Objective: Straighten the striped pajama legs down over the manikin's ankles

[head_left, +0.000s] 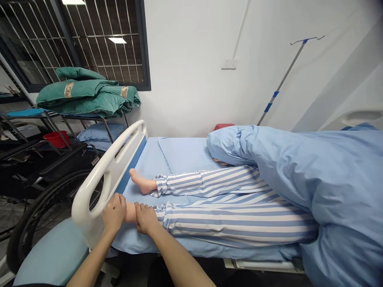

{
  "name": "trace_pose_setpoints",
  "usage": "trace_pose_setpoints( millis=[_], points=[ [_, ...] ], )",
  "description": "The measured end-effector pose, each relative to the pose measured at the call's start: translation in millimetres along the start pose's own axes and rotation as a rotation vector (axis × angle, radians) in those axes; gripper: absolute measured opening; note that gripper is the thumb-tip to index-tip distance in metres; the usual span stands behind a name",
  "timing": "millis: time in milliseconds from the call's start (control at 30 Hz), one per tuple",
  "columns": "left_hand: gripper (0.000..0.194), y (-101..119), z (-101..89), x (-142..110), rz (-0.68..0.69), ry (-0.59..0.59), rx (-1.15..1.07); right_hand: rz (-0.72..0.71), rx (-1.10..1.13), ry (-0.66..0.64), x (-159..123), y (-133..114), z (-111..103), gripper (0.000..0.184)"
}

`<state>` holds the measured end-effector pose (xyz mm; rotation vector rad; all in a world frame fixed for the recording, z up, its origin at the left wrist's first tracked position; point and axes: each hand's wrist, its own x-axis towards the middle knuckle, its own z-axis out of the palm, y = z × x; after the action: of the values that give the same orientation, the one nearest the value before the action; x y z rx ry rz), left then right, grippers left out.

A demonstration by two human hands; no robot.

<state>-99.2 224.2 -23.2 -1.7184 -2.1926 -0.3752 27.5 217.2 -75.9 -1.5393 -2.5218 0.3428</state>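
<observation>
Left hand (114, 211): wrapped round near foot (130, 212). Right hand (146, 218): grasping ankle end, beside trouser cuff (160, 216). Apparent step: two-handed hold; next move likely needs steady support.

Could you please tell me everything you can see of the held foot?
The held foot is bare and smooth-looking, beyond a striped trouser leg, beside the white footboard. The left hand covers its toe end and the right hand clasps its ankle end, so only a middle strip shows; whether it touches the sheet is unclear.
</observation>
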Motion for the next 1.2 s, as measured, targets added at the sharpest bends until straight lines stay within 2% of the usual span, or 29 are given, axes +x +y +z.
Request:
trace_pose_setpoints(
  millis=[100, 200, 367, 500, 667, 867, 1067, 1200],
  points=[
    [0.044, -6, -1.0, -13, 0.010, 0.035, -0.049, -0.008, 0.001, 0.007, -1, 0, 1, 0.079],
    [0.048, -12, -11.9, -12, 0.095, -0.069, 0.045, -0.014, -0.004, 0.029, -1, 0, 1, 0.079],
    [0.050, -12, -31.8, 13, 0.282, -0.296, 0.209, -0.002, -0.014, 0.022, 0, -1, 3, 0.080],
    [0.042, -1, -31.9, 34, 0.379, -0.409, 0.226, -0.011, -0.009, 0.015, 1, 0, 4, 0.081],
    [0.041, 14, -23.3, 49, 0.440, -0.470, 0.238, -0.005, -0.007, 0.007, 2, 0, 3, 0.079],
    [0.039, 21, -16.3, 53, 0.488, -0.531, 0.225, -0.005, -0.015, -0.009, 2, -1, 0, 0.082],
    [0.040, 17, -10.0, 51, 0.447, -0.496, 0.177, 0.006, -0.014, -0.006, 4, 0, 3, 0.079],
    [0.040, 14, -12.9, 47, 0.374, -0.452, 0.149, 0.003, -0.025, -0.002, 4, -1, 4, 0.081]
  ],
)
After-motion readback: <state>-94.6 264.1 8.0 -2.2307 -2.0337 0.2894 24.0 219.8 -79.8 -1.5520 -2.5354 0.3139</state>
